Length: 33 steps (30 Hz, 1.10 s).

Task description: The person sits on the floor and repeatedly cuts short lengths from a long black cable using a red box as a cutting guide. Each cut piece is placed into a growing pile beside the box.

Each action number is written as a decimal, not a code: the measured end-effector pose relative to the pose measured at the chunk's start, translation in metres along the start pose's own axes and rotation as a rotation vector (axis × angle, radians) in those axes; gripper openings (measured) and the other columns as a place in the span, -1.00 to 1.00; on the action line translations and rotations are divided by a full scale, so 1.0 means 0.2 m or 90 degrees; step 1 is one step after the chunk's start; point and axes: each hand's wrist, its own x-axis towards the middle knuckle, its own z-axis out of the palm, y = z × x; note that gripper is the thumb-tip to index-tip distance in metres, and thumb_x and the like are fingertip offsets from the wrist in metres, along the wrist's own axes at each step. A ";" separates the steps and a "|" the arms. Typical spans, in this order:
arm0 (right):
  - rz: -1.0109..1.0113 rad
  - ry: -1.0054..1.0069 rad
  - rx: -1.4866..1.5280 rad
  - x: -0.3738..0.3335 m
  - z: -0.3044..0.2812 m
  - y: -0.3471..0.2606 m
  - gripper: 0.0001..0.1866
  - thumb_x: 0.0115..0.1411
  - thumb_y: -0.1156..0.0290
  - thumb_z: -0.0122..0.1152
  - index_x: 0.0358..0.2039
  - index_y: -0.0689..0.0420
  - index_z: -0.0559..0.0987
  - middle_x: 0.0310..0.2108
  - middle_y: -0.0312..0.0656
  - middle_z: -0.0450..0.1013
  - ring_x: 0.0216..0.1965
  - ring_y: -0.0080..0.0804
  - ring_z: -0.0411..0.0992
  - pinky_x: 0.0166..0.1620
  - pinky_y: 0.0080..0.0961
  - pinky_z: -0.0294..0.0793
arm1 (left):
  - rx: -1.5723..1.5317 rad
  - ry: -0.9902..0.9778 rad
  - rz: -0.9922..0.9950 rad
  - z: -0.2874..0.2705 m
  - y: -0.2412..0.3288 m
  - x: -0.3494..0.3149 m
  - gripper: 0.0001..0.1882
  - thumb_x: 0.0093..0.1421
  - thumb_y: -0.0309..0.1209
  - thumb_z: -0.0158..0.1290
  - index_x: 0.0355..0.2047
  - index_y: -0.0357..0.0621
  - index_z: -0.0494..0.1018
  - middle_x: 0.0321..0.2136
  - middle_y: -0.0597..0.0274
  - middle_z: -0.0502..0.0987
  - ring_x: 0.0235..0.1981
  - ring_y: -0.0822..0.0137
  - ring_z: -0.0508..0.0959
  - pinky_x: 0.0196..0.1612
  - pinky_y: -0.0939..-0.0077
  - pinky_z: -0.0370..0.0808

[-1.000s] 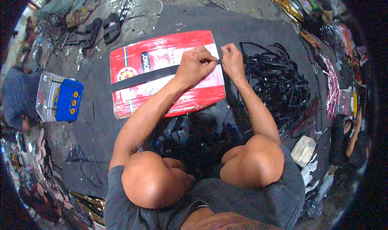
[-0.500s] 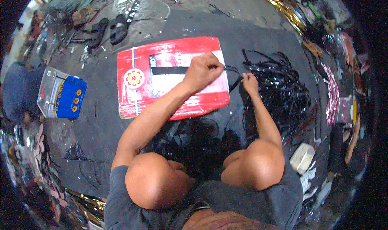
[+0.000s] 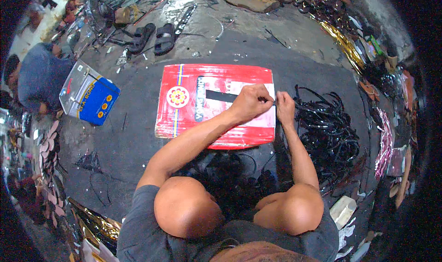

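A flat red box (image 3: 216, 140) with a white panel and a flower emblem lies on the dark mat before my knees. Across its top runs a black strip (image 3: 218, 96). My left hand (image 3: 252, 104), closed in a pinch, has the strip at the box's right side. Just beyond that edge, my right hand (image 3: 285, 107) is also closed, its fingertips almost meeting the left ones. A bit of black strip shows between the hands; what exactly the right fingers grip is partly hidden. To the right lies a tangled heap of shiny black strips (image 3: 327, 128).
At left stands a blue and silver can (image 3: 99, 103), beside a person in blue clothing (image 3: 41, 80). Black sandals (image 3: 164, 38) lie beyond the box. Gold strips (image 3: 343, 43), pink strips (image 3: 384, 142) and a pale block (image 3: 343, 211) lie on the right.
My right hand has come in from the strip heap to meet my left hand at the box's edge. The view has shifted, so everything sits lower and mostly further right.
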 end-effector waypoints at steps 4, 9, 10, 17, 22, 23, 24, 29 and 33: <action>0.095 -0.009 -0.093 -0.07 0.00 0.17 -0.67 0.36 0.22 0.04 -0.41 0.22 0.53 -0.53 -0.04 0.47 -0.49 -0.29 0.43 -0.34 -0.30 0.40 | 0.054 0.002 0.007 -0.02 -0.02 -0.02 -0.94 0.00 -0.51 0.24 -0.49 -0.23 0.62 -0.50 0.14 0.60 -0.48 0.27 0.61 -0.37 0.43 0.54; 0.076 0.025 -0.191 -0.13 -0.05 0.41 -0.66 0.35 0.21 0.02 -0.36 0.26 0.52 -0.44 0.14 0.51 -0.39 0.13 0.49 -0.27 -0.09 0.43 | 0.016 -0.007 -0.018 0.00 0.01 0.00 -0.95 0.01 -0.51 0.23 -0.49 -0.23 0.62 -0.50 0.14 0.60 -0.46 0.31 0.61 -0.37 0.44 0.54; 0.087 0.025 -0.222 -0.16 -0.08 0.44 -0.65 0.36 0.20 0.00 -0.36 0.26 0.52 -0.43 0.17 0.51 -0.36 0.17 0.49 -0.26 -0.05 0.43 | 0.021 -0.016 -0.033 0.00 0.01 0.00 -0.95 0.02 -0.51 0.23 -0.49 -0.24 0.62 -0.51 0.14 0.60 -0.46 0.31 0.61 -0.36 0.45 0.54; 0.206 -0.032 -0.478 -0.21 -0.19 0.55 -0.61 0.40 0.12 -0.15 -0.17 0.22 0.44 -0.36 0.28 0.52 -0.25 0.30 0.52 -0.18 0.15 0.48 | 0.021 -0.016 -0.017 0.01 0.01 0.01 -0.94 0.01 -0.51 0.25 -0.49 -0.24 0.61 -0.51 0.16 0.60 -0.47 0.32 0.61 -0.37 0.45 0.54; 0.155 -0.048 -0.591 -0.25 -0.24 0.57 -0.66 0.42 0.17 -0.20 -0.16 0.22 0.36 -0.42 0.23 0.55 -0.34 0.26 0.55 -0.26 0.16 0.54 | 0.013 -0.022 -0.039 0.00 0.01 -0.01 -0.93 0.01 -0.51 0.26 -0.49 -0.24 0.61 -0.51 0.15 0.59 -0.47 0.32 0.61 -0.37 0.45 0.53; 0.159 -0.056 -0.600 -0.24 -0.25 0.59 -0.67 0.41 0.19 -0.20 -0.16 0.23 0.36 -0.43 0.22 0.56 -0.35 0.25 0.56 -0.27 0.15 0.54 | 0.019 -0.034 -0.032 0.00 0.01 0.00 -0.94 0.02 -0.51 0.25 -0.48 -0.23 0.61 -0.49 0.14 0.59 -0.46 0.30 0.61 -0.36 0.44 0.54; 0.163 -0.063 -0.608 -0.24 -0.26 0.60 -0.68 0.41 0.20 -0.19 -0.15 0.23 0.36 -0.43 0.21 0.56 -0.36 0.24 0.56 -0.28 0.14 0.55 | 0.025 -0.046 -0.024 0.00 0.01 0.00 -0.94 0.03 -0.51 0.25 -0.46 -0.22 0.62 -0.48 0.14 0.59 -0.45 0.29 0.61 -0.34 0.43 0.55; 0.156 -0.086 -0.638 -0.23 -0.26 0.62 -0.74 0.38 0.28 -0.20 -0.13 0.20 0.34 -0.44 0.18 0.57 -0.36 0.19 0.58 -0.29 0.09 0.57 | 0.176 -0.132 0.228 -0.04 -0.03 -0.02 -0.79 0.10 -0.52 0.13 -0.22 -0.25 0.60 -0.30 0.10 0.56 -0.32 0.18 0.59 -0.26 0.38 0.57; 0.154 -0.085 -0.654 -0.24 -0.33 0.63 -0.70 0.42 0.21 -0.25 -0.14 0.19 0.33 -0.42 0.20 0.56 -0.35 0.23 0.56 -0.27 0.10 0.54 | 0.347 -0.187 0.367 -0.05 0.00 -0.04 -0.61 0.09 -0.50 0.02 -0.05 -0.39 0.49 -0.18 0.10 0.51 -0.21 0.17 0.54 -0.16 0.39 0.53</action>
